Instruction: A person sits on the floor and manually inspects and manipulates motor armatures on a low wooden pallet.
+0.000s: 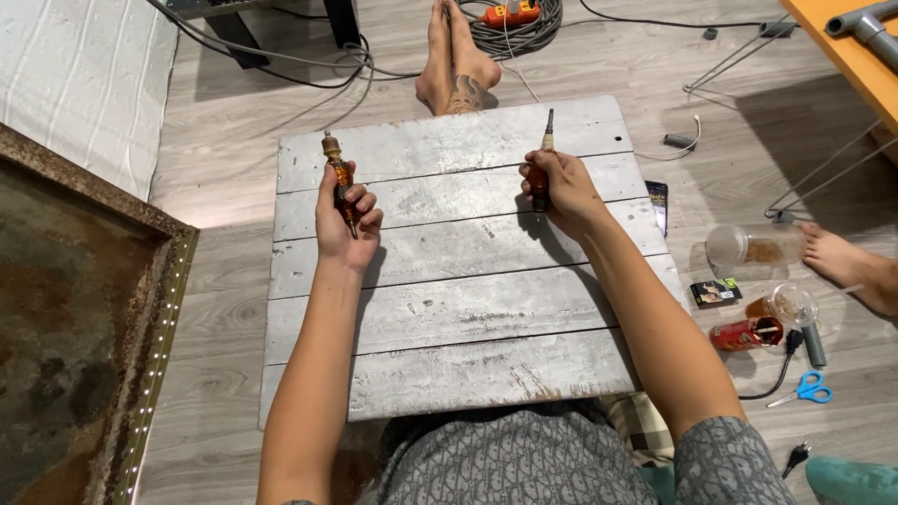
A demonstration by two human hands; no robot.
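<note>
Head view looked down on a grey plank board point(468, 309) laid on the wooden floor, where a seated person gripped a screwdriver in each fist. The left hand point(346, 220) was wrapped tight around the amber handle of the left screwdriver point(337, 178), its long axis running away from the person and leaning slightly left, blunt metal end farthest out. The right hand point(558, 192) was closed likewise on the right screwdriver point(544, 150), whose thin shaft pointed away toward the board's far edge. Both tools were over the far half of the board, well apart. Blue scissors point(806, 388) and a red can point(745, 334) lay on the floor to the right.
</note>
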